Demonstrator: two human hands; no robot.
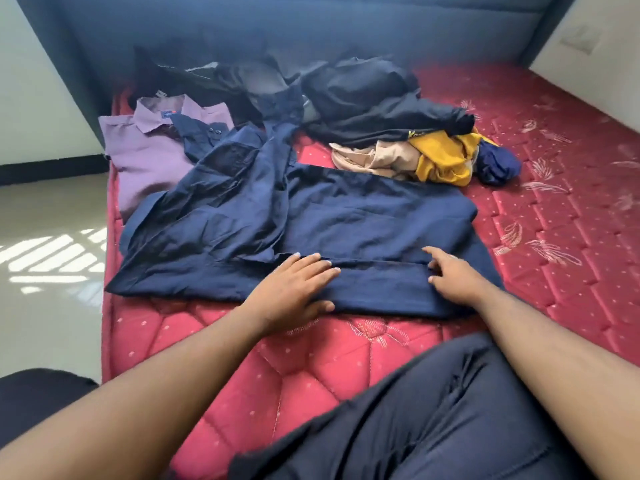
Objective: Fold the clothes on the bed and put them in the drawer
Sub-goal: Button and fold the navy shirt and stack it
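Navy shirt is what we have spread across the red quilted mattress, its right half lying flat and smooth, its left half rumpled, with one sleeve running up toward the headboard. Along the near hem we have a narrow band of cloth turned over, and both our hands sit on that band. Our left hand presses flat on it near the middle of the shirt, fingers straight and spread, gripping nothing. Our right hand rests on the band's right end with its fingers loosely extended and lightly bent; we cannot tell whether the fingertips are nipping the fold or only touching it. Just left of the navy shirt, and partly under its cuff, lies a mauve collared shirt. Beyond it, close to the blue padded headboard, we see a heap of dark clothes, and beside that heap a beige garment, a yellow garment and a small blue bundle, all crumpled together. Our dark-trousered leg rests on the mattress at the near edge, and pale floor tiles show to the left of the bed.
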